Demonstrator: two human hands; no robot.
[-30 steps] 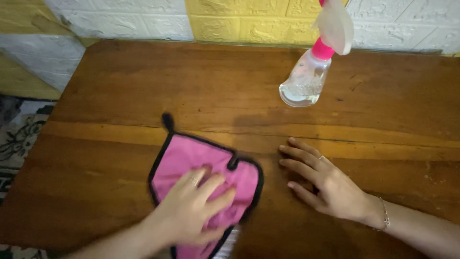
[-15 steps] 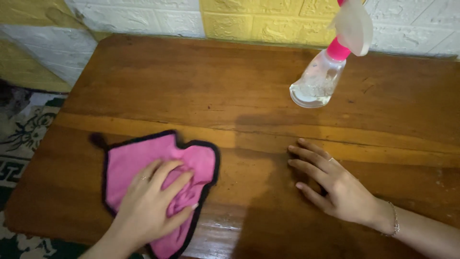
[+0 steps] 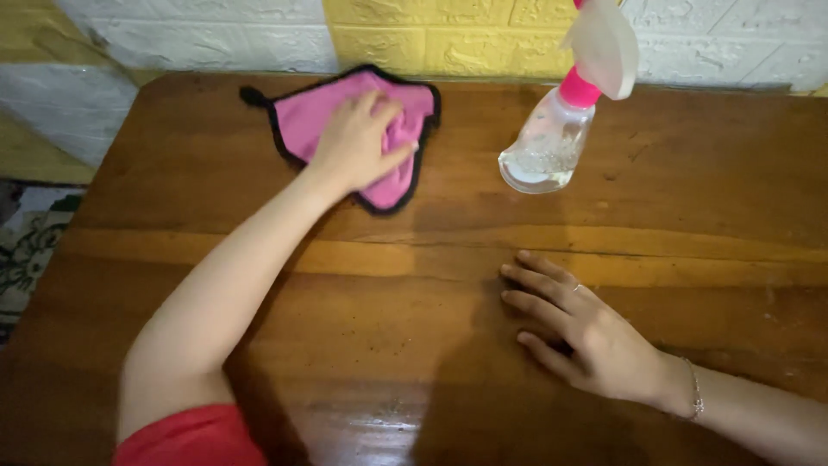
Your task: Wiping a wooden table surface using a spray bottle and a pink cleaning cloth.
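Note:
My left hand presses down on a pink cloth with a black border, far back on the brown wooden table, close to the wall. The arm is stretched out across the tabletop. My right hand lies flat on the wood at the front right, fingers spread, a ring on one finger and a thin bracelet at the wrist; it holds nothing. A clear spray bottle with a pink collar and white trigger head stands to the right of the cloth.
Behind the table runs a wall of white and yellow embossed bricks. A patterned rug shows on the floor past the table's left edge. The wood near the front looks glossy and wet.
My left hand has swept the pink cloth from the front left of the table up to the far edge by the wall. The right hand and the spray bottle have stayed put.

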